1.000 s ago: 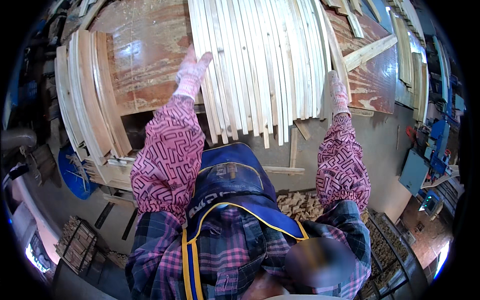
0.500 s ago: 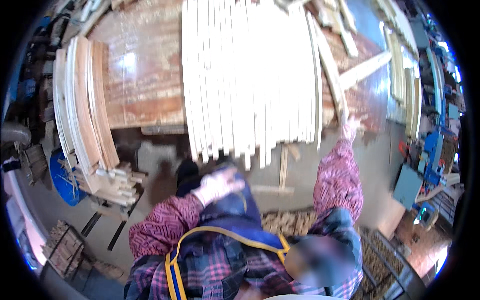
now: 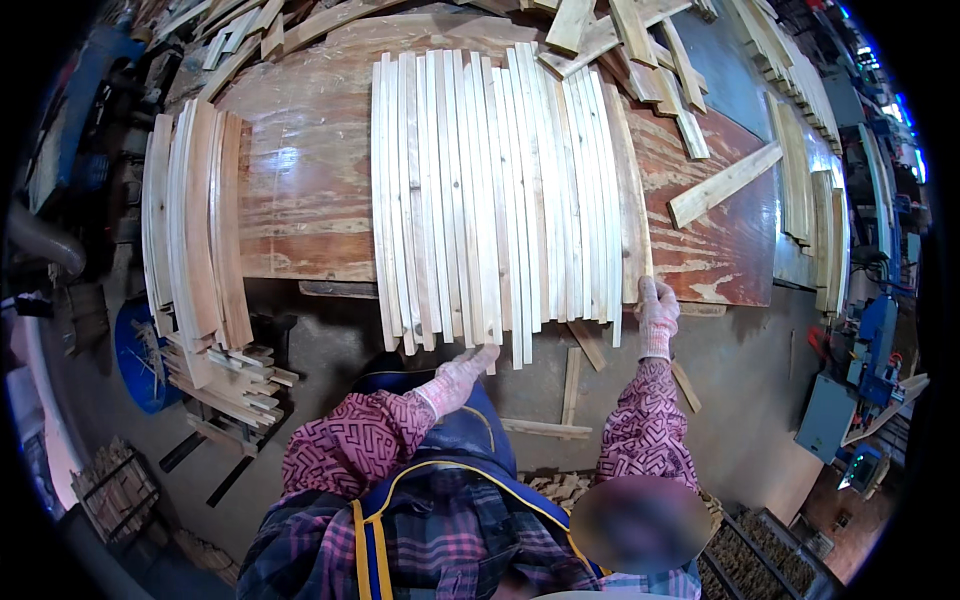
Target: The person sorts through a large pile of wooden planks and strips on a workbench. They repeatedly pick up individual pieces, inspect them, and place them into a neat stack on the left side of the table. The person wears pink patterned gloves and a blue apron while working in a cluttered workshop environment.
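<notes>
A row of long, pale wooden strips [image 3: 455, 200] lies side by side on the table, pointing away from me. My right hand [image 3: 656, 312], in a pale glove, closes on the near end of a wider wooden board [image 3: 630, 215]. This board lies along the row's right edge. My left hand [image 3: 463, 378], gloved too, reaches the strips' near ends at the middle of the row. Its fingers are stretched out and seem to touch a strip end, without wrapping round it.
The worn, reddish-brown tabletop [image 3: 305, 200] carries the row. Longer boards [image 3: 195, 240] are stacked at the left, near a blue drum [image 3: 143, 355]. A loose board [image 3: 725, 185] lies slanted at the right, and a jumble of offcuts [image 3: 630, 45] at the back. Wood pieces [image 3: 572, 385] lie on the floor.
The wider board on the right has swung from a slant to lie along the row, my right hand moving left with it. My left hand has moved forward to the strip ends.
</notes>
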A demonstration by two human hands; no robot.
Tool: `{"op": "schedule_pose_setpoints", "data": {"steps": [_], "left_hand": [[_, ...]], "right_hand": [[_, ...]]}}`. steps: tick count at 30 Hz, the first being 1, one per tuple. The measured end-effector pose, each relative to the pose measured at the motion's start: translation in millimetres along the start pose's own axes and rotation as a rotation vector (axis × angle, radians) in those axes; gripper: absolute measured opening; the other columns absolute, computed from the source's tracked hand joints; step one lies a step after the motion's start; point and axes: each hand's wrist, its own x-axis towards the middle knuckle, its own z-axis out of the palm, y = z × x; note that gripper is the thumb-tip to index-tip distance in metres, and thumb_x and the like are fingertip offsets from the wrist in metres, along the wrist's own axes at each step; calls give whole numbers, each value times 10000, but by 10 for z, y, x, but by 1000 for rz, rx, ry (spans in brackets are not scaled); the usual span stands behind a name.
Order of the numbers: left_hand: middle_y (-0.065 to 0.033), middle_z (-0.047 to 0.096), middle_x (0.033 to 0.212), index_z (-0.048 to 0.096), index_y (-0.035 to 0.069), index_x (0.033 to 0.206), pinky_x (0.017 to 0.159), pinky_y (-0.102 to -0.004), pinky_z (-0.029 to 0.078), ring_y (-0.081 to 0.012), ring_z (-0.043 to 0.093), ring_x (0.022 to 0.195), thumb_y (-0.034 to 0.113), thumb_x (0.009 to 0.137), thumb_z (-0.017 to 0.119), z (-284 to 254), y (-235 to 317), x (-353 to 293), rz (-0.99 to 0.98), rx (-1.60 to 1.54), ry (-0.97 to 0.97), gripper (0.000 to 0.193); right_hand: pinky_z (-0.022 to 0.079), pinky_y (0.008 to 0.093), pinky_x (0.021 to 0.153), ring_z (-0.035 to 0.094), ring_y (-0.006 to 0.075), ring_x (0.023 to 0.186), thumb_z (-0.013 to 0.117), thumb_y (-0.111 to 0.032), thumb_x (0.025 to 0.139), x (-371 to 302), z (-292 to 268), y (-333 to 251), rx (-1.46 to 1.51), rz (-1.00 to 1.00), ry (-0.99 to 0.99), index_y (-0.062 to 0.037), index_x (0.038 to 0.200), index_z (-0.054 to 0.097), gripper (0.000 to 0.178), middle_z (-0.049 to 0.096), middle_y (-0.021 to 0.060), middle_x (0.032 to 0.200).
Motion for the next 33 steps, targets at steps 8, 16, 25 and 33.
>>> {"op": "schedule_pose_setpoints", "data": {"steps": [8, 16, 25, 33], "left_hand": [[-60, 617, 1125, 542, 91, 1297, 902, -394, 425, -217, 582, 1006, 503, 991, 520, 43, 371, -694, 88, -967, -232, 513], [-116, 526, 1316, 409, 68, 1426, 992, -464, 455, -263, 554, 1156, 461, 990, 520, -62, 986, -931, 285, -1023, -546, 598], [-188, 500, 1253, 175, 15, 1548, 802, -334, 533, -235, 565, 1047, 145, 686, 759, -355, 1720, -640, 667, -407, 194, 1049], [-58, 565, 972, 205, 206, 1578, 587, -272, 514, -165, 575, 741, 3, 743, 655, -2710, 687, 131, 374, -116, 417, 970]], "right_hand": [[513, 310, 516, 516, 114, 566, 672, -402, 932, -43, -239, -354, 108, 159, -423, -9, 1183, 624, 469, 612, -2, 801], [459, 228, 573, 554, 61, 653, 657, -276, 970, 101, -305, -223, 154, 128, -429, -7, 1172, 657, 337, 629, -41, 834], [493, 387, 744, 648, 258, 785, 645, -397, 890, -406, -391, -44, -581, 37, -329, -43, 1013, 692, 377, 667, 85, 783], [478, 428, 926, 636, 322, 1082, 471, -489, 957, -451, -162, -428, -863, -229, -517, -140, 1132, 672, 439, 686, 143, 1137]]}}
